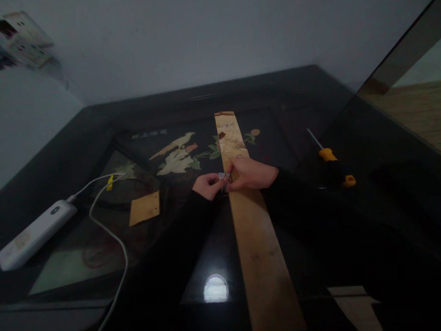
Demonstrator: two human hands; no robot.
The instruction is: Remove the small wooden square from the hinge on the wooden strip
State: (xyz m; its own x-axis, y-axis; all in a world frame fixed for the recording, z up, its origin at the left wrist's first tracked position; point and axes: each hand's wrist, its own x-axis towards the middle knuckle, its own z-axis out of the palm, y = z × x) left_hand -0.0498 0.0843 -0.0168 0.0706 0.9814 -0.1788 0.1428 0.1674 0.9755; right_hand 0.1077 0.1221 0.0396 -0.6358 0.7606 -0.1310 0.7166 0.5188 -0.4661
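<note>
A long wooden board [261, 253] lies lengthwise on the dark table, running from the near edge toward the wall. At its left edge, around the middle, a small silvery metal hinge [224, 176] shows between my fingers; its finer details are too small to make out. My left hand [208, 186] pinches the hinge from the left, thumb and fingers closed. Over the board, my right hand [250, 173] is closed on the hinge's right side. The fingertips partly cover it.
To the right lies a screwdriver [328, 156] with a yellow and black handle. A small wooden piece with holes [145, 209] rests at left. Farther left are a white power strip [38, 232] and its pale cable [118, 239]. The wall [201, 40] borders the table's [290, 90] back.
</note>
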